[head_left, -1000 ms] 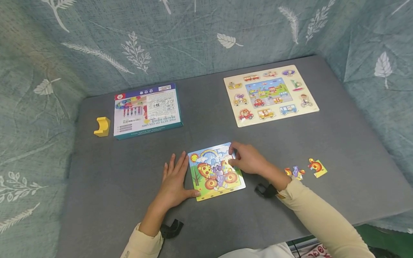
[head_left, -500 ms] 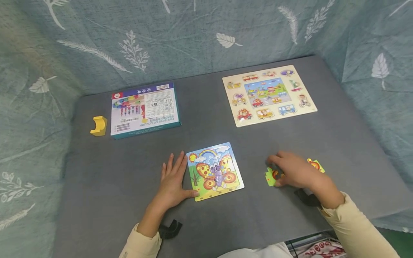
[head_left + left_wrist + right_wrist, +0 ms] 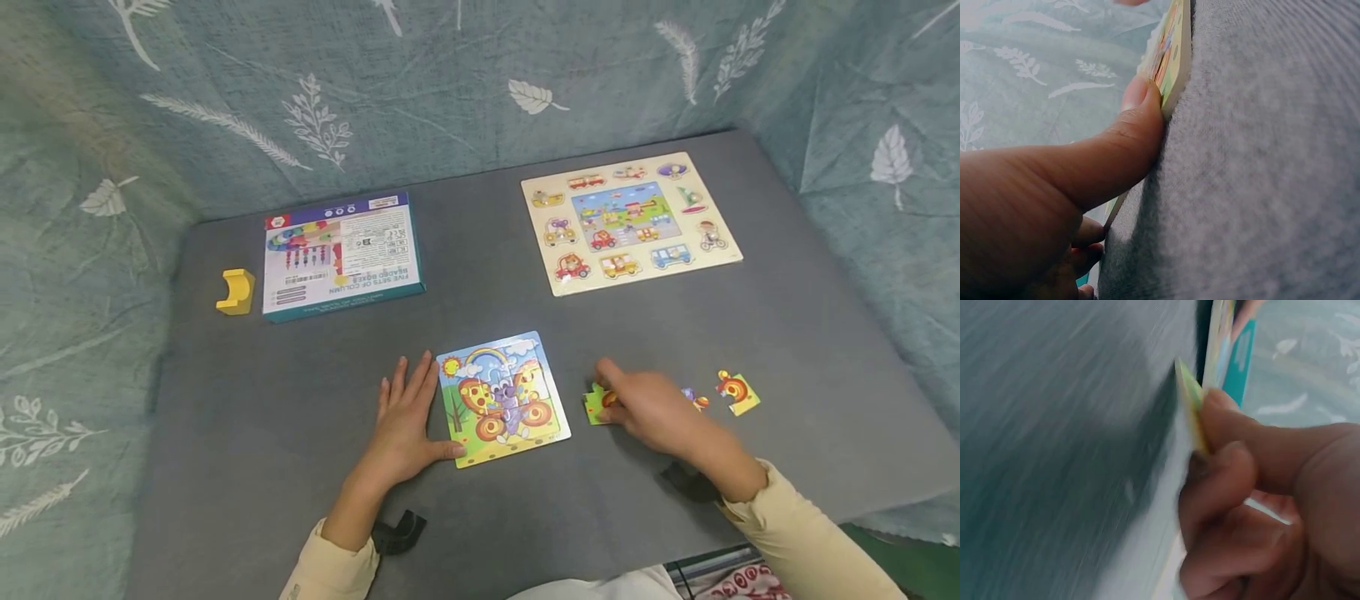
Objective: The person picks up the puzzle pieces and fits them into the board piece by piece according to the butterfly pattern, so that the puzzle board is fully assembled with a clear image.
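A square butterfly puzzle (image 3: 501,400) lies flat on the grey table. My left hand (image 3: 401,429) rests at its left side, thumb on the lower left corner, fingers stretched along the edge. In the left wrist view, the thumb (image 3: 1138,119) presses on the puzzle's corner. To the right of the puzzle, my right hand (image 3: 660,412) pinches a green puzzle piece (image 3: 596,405) with an orange pattern, partly hidden by the fingers. The right wrist view shows this piece (image 3: 1191,390) edge-on between thumb and fingers. Another loose piece (image 3: 738,393) lies beyond the right hand, and a purple one (image 3: 693,397) is half covered.
At the back left lies a bead toy box (image 3: 345,258), with a yellow arched block (image 3: 237,292) beside it. A wooden vehicle puzzle board (image 3: 626,221) lies at the back right. Leaf-patterned cloth (image 3: 450,108) hangs around the table (image 3: 315,392).
My right hand left the puzzle's upper right edge, reached the loose pieces on the right, then came back leftward with the green piece. The left hand has stayed put.
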Demonstrator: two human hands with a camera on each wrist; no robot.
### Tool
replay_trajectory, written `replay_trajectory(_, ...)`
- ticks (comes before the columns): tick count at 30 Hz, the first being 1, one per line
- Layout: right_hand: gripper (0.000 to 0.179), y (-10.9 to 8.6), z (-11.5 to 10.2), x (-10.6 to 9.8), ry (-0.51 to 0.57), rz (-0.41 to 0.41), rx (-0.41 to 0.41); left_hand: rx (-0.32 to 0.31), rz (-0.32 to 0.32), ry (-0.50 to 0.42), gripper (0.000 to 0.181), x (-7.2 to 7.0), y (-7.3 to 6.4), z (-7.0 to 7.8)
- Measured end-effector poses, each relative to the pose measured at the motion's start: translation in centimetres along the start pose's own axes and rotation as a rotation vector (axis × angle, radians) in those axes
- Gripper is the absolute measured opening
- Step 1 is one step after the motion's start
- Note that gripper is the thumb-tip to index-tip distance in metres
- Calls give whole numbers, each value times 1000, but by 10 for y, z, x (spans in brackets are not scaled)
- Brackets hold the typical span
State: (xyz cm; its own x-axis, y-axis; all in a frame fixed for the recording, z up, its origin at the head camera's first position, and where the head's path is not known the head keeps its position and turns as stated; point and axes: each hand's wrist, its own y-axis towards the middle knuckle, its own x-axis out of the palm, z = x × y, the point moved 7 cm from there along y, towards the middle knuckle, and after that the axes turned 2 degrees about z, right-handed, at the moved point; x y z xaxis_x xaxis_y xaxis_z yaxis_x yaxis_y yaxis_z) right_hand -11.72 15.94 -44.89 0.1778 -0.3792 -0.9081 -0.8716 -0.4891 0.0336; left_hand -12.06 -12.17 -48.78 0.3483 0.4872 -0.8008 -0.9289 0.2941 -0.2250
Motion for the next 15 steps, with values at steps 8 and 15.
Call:
replay_trajectory(8, 23, 44, -52, 10, 343, 3, 13, -1, -2, 6, 123, -1, -1, 0)
replay_trajectory(15, 22, 60, -83, 36, 498, -50, 7, 1, -1, 5, 123, -1, -1, 1)
